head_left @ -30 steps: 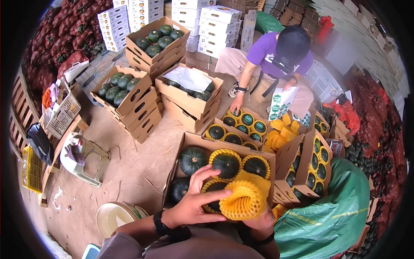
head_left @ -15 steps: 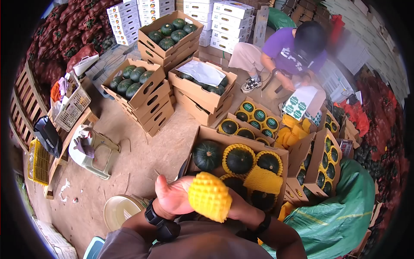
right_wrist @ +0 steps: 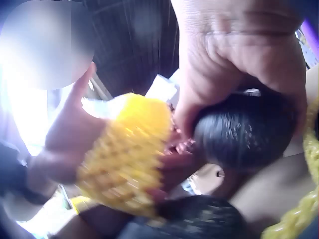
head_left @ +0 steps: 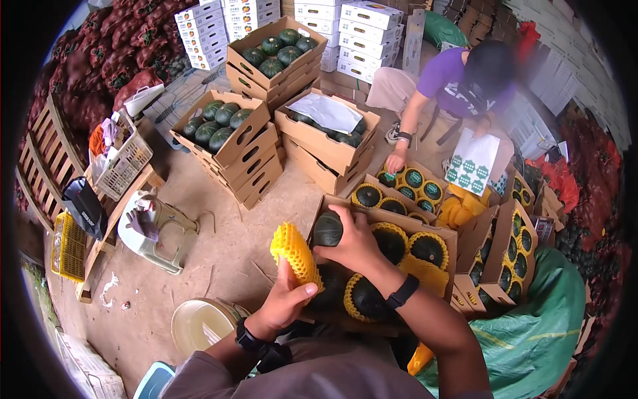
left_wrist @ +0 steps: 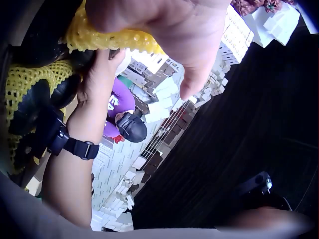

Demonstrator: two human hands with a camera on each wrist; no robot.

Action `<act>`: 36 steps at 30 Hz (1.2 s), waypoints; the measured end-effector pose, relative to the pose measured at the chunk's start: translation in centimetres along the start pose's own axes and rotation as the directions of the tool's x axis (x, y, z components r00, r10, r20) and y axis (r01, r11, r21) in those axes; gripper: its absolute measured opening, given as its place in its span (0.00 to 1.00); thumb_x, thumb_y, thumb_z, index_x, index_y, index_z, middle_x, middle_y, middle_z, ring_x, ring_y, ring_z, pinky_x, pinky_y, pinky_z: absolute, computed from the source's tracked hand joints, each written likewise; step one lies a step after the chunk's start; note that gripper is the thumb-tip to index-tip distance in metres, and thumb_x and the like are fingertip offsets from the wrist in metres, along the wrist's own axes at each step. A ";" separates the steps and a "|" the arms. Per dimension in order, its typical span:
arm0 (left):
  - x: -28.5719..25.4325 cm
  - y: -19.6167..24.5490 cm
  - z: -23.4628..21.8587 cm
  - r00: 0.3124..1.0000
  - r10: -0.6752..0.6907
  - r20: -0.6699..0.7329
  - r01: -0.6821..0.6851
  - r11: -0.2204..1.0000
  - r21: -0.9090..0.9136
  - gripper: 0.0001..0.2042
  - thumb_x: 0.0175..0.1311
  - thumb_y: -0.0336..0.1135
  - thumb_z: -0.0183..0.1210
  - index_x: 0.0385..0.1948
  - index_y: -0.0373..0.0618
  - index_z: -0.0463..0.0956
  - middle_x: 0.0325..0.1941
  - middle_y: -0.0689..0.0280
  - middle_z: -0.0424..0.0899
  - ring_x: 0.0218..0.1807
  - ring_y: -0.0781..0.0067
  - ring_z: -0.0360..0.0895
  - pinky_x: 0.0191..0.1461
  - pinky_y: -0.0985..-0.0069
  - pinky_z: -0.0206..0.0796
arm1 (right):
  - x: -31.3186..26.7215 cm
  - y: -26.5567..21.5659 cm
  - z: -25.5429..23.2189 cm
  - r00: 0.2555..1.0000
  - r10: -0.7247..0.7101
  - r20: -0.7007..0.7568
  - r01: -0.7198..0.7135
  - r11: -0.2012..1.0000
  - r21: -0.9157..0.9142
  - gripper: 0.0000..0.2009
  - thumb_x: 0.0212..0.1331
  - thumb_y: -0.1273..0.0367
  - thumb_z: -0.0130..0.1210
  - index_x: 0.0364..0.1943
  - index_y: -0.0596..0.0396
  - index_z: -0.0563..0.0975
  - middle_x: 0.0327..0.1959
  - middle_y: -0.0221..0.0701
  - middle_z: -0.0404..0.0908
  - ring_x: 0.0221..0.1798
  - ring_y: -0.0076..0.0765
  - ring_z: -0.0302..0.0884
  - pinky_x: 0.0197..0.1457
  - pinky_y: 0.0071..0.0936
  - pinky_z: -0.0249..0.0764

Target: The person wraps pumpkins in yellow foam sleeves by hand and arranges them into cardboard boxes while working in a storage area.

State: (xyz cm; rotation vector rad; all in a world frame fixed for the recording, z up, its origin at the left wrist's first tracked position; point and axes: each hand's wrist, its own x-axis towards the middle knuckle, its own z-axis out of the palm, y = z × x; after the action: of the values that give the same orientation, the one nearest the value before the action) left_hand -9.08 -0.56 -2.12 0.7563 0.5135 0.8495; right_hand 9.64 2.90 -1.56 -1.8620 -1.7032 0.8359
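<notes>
— Your shirt (head_left: pixel 319 376) is grey-brown, and its left sleeve (head_left: pixel 199 377) is short.
— Right, and your left hand (head_left: pixel 286 306) and right hand (head_left: pixel 354 243) are bare. You wear a black left wrist strap (head_left: pixel 247 338) and a black right wristband (head_left: pixel 403 291) with a buckle (left_wrist: pixel 88 150) and boxy module (left_wrist: pixel 58 134).

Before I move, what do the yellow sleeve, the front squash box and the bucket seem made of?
Yellow sleeve: probably plastic foam, slightly shiny, judging by its puffy mesh.
Front squash box: likely cardboard, matte brown with thin, flat walls.
Bucket: seemingly plastic, pale and smooth with an even rim, though painted metal is possible.
</notes>
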 end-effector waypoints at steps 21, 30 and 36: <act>2.1 -0.4 3.8 0.982 0.189 0.032 -0.191 0.957 0.220 0.44 0.49 0.20 0.66 0.67 0.42 0.45 0.62 0.61 0.63 0.64 0.70 0.63 0.66 0.69 0.57 | -7.2 2.1 -1.8 0.620 -0.149 -0.771 0.452 0.871 0.195 0.14 0.45 0.87 0.54 0.33 0.55 0.67 0.36 0.32 0.68 0.33 0.24 0.66 0.33 0.19 0.66; 2.2 -0.6 2.8 0.973 0.227 0.049 -0.228 0.896 0.380 0.42 0.52 0.22 0.65 0.67 0.41 0.46 0.61 0.59 0.64 0.63 0.68 0.65 0.66 0.70 0.58 | -7.0 0.6 -1.0 0.986 0.131 -0.104 0.058 0.316 0.947 0.19 0.63 0.67 0.52 0.58 0.57 0.69 0.62 0.38 0.63 0.63 0.30 0.61 0.66 0.28 0.56; 2.4 0.2 1.7 0.993 0.086 0.085 -0.093 0.992 0.085 0.39 0.59 0.42 0.61 0.68 0.44 0.46 0.65 0.60 0.63 0.65 0.65 0.64 0.68 0.66 0.56 | -8.5 -0.2 -0.4 0.978 -0.039 -0.204 0.193 0.536 0.822 0.28 0.66 0.59 0.47 0.65 0.61 0.57 0.65 0.39 0.59 0.67 0.34 0.56 0.70 0.31 0.51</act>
State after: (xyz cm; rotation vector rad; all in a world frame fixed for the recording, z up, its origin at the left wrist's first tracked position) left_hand -6.66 0.79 -1.11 0.8977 0.4495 0.8800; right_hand 9.45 -5.45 -0.19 -1.0705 -0.9794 1.1397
